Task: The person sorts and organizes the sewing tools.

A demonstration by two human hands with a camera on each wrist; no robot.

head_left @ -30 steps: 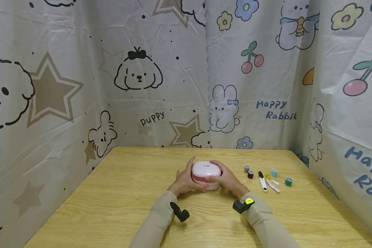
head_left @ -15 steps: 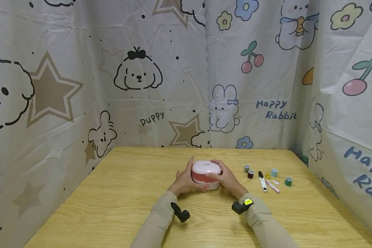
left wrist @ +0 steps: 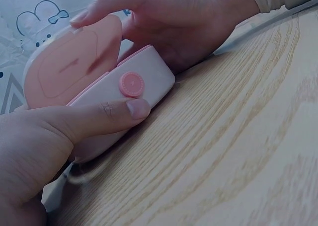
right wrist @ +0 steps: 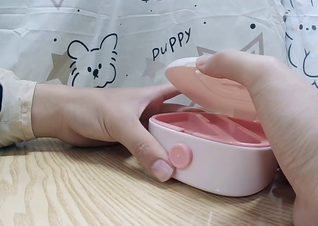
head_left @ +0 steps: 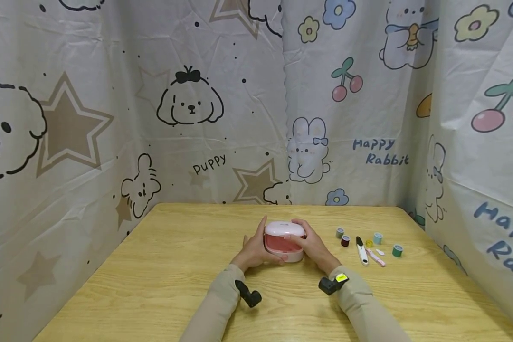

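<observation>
A small oval storage box (right wrist: 223,169) in white and pink stands on the table, with a round pink button (right wrist: 180,155) on its front. Its white lid (head_left: 284,228) is tilted up at the front, showing a pink underside. Inside are pink divided compartments (right wrist: 191,124). My left hand (head_left: 255,248) grips the base from the left side, thumb on the front beside the button. With the thumb at the lid's front edge, my right hand (head_left: 315,245) holds the lid from the right. The fingers behind the box are partly hidden.
Right of the box lie several thread spools, among them a dark red spool (head_left: 345,241) and a green spool (head_left: 397,251). A white tool with a black end (head_left: 362,251) and a pink strip (head_left: 375,258) lie among them. Printed curtains (head_left: 222,166) border the table.
The lid has risen at the front, from a narrow gap to a wide one, with my right thumb lifting along with it. My left hand has stayed on the base.
</observation>
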